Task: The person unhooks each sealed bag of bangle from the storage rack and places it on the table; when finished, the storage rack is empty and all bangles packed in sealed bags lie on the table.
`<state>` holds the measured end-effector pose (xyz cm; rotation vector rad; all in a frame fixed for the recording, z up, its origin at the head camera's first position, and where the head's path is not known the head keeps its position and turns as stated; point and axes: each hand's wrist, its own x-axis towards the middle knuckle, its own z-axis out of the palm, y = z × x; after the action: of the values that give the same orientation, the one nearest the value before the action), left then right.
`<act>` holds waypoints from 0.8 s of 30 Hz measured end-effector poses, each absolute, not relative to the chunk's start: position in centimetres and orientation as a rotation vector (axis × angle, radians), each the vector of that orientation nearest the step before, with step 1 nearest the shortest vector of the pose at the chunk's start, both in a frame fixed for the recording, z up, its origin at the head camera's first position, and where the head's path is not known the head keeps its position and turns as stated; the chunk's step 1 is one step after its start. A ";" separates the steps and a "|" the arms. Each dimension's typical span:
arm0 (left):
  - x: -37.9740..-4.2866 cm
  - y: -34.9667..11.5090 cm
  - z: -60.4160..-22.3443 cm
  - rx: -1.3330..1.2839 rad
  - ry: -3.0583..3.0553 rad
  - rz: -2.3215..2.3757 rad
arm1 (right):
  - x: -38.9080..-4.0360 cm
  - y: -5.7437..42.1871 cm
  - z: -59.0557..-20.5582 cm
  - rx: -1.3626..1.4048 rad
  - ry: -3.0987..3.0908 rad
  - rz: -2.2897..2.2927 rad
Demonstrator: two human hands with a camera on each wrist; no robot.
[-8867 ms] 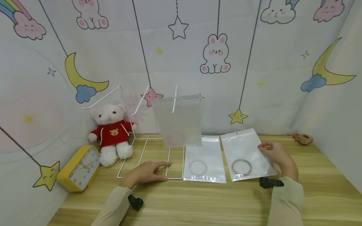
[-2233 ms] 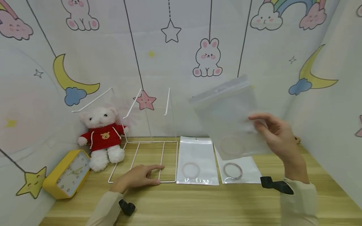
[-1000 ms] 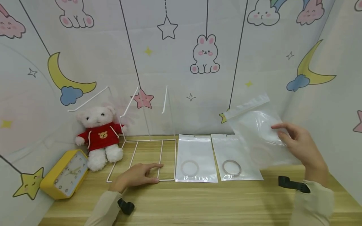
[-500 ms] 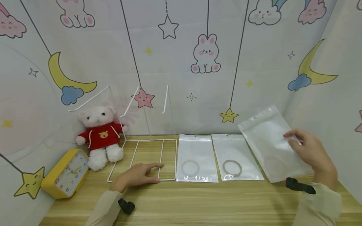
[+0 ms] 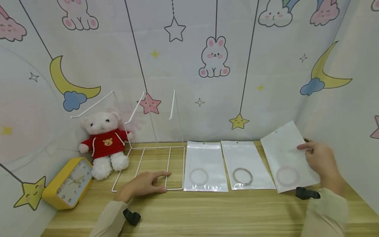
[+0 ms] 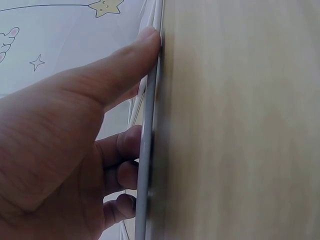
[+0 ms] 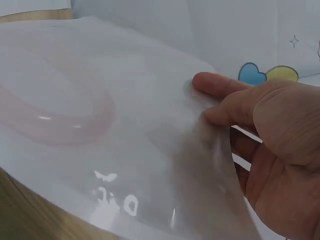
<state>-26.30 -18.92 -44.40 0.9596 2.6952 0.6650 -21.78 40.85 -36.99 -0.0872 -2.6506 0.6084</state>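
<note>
My right hand [image 5: 321,161] pinches the right edge of a white zip bag [image 5: 281,144] holding a pale pink bangle [image 5: 288,176]. In the right wrist view, thumb and index finger lie on the bag's face, other fingers behind its edge. That bag lies at the right, slightly bowed. To its left lie a bag [image 5: 247,154] with a mauve bangle [image 5: 242,176] and a bag [image 5: 204,154] with a pale bangle [image 5: 199,176]. My left hand [image 5: 145,185] rests on the base of a white wire rack [image 5: 177,189], its thumb on the front bar [image 6: 145,150], its fingers loosely bent.
Three bare prongs, one a right prong [image 5: 172,104], stick out from the rack's top. A white teddy bear [image 5: 108,143] in a red hoodie sits behind its left side, beside a yellow alarm clock [image 5: 69,184]. A printed curtain [image 5: 189,65] backs the wooden table [image 5: 207,210].
The bag that hung on the rack's right prong was lifted off, carried right and lowered beside the other two. The middle bag was let go. My left hand stays on the rack.
</note>
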 end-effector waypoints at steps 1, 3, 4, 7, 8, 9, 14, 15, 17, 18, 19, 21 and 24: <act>-26.3 -18.9 -44.4 0.957 2.694 0.667 | -21.9 40.9 -37.3 -0.086 -2.647 0.608; -26.3 -18.9 -44.5 0.956 2.694 0.667 | -22.2 41.1 -37.7 -0.099 -2.652 0.605; -26.4 -18.9 -44.5 0.957 2.695 0.667 | -22.3 41.1 -37.9 -0.111 -2.656 0.605; -26.5 -18.9 -44.6 0.961 2.699 0.665 | -22.4 41.2 -38.3 -0.151 -2.682 0.602; -26.5 -19.0 -44.6 0.960 2.699 0.665 | -22.5 41.2 -38.4 -0.164 -2.690 0.599; -26.5 -19.0 -44.6 0.959 2.699 0.665 | -22.5 41.2 -38.6 -0.180 -2.701 0.602; -26.5 -19.0 -44.6 0.950 2.695 0.660 | -22.8 41.3 -39.6 -0.264 -2.736 0.612; -26.5 -18.9 -44.5 0.952 2.697 0.655 | -22.8 41.4 -39.8 -0.277 -2.740 0.604; -26.4 -18.9 -44.4 0.955 2.699 0.652 | -23.0 41.6 -40.3 -0.291 -2.739 0.581; -26.4 -18.9 -44.4 0.957 2.698 0.653 | -23.0 41.7 -40.5 -0.289 -2.736 0.568; -26.4 -18.9 -44.3 0.959 2.698 0.652 | -23.1 41.7 -40.6 -0.288 -2.733 0.559; -26.3 -18.9 -44.3 0.962 2.698 0.651 | -23.2 41.7 -40.9 -0.289 -2.734 0.534; -26.3 -18.9 -44.3 0.963 2.696 0.650 | -23.4 41.5 -41.4 -0.283 -2.741 0.542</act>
<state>-26.31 -18.86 -44.34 0.9629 2.6963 0.6499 -23.38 41.54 -41.43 -0.2834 -2.7412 0.5421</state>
